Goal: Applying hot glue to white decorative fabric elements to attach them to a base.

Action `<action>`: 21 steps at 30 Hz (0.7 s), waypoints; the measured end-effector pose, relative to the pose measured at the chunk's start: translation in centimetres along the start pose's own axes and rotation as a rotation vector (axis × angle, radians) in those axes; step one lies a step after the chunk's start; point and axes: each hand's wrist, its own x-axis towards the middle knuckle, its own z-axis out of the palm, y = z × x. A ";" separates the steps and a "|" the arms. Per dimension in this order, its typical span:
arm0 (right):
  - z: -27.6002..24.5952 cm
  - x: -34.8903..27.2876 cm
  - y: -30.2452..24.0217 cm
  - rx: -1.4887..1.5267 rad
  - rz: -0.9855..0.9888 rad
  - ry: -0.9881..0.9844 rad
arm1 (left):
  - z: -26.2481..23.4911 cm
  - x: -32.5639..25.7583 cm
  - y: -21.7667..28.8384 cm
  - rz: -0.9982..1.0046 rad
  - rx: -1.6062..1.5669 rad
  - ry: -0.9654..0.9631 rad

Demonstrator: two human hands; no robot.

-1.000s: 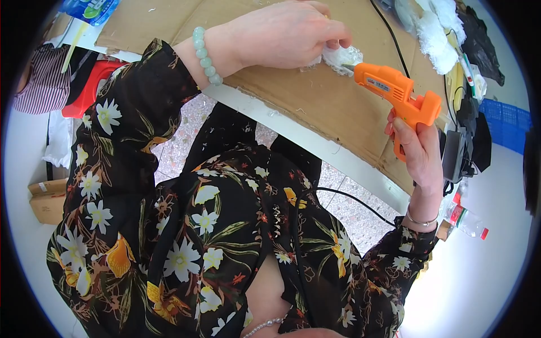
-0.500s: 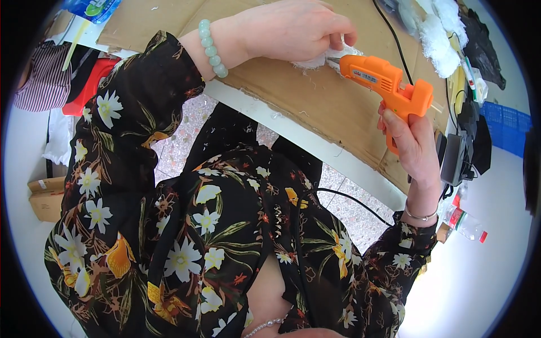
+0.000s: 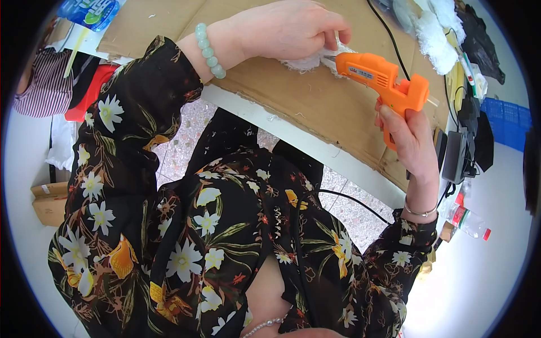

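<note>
My left hand (image 3: 290,28) is closed over a small white fluffy piece (image 3: 304,63), pinning it against the brown cardboard sheet (image 3: 315,98) on the table. A green bead bracelet (image 3: 209,49) circles that wrist. My right hand (image 3: 410,141) grips the handle of an orange glue gun (image 3: 380,79). The gun's nozzle points left and touches the white piece just under my left fingers. A black cord (image 3: 389,34) runs up from the gun across the cardboard.
More white fluffy material (image 3: 431,31) and dark cloth (image 3: 479,39) lie at the table's far right. A blue crate (image 3: 507,121) and a plastic bottle (image 3: 468,221) sit at right. A blue packet (image 3: 90,11), red item (image 3: 87,98) and cardboard box (image 3: 48,200) are at left.
The glue gun has shifted left and up until its nozzle meets the white piece. My left hand has curled further over the piece.
</note>
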 end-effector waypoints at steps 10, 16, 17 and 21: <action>-1.1 -3.5 -0.6 0.209 -0.028 0.157 | -0.9 -0.4 0.5 -0.033 0.067 -0.043; -1.7 -4.2 1.3 0.522 -0.064 0.310 | -0.2 -1.0 2.5 0.361 0.540 0.245; -1.7 -4.2 1.8 0.531 -0.069 0.311 | 0.1 -1.0 2.7 0.161 0.468 0.133; -2.4 -3.1 4.1 0.783 -0.333 0.240 | 1.3 -1.0 2.0 -0.023 0.443 0.052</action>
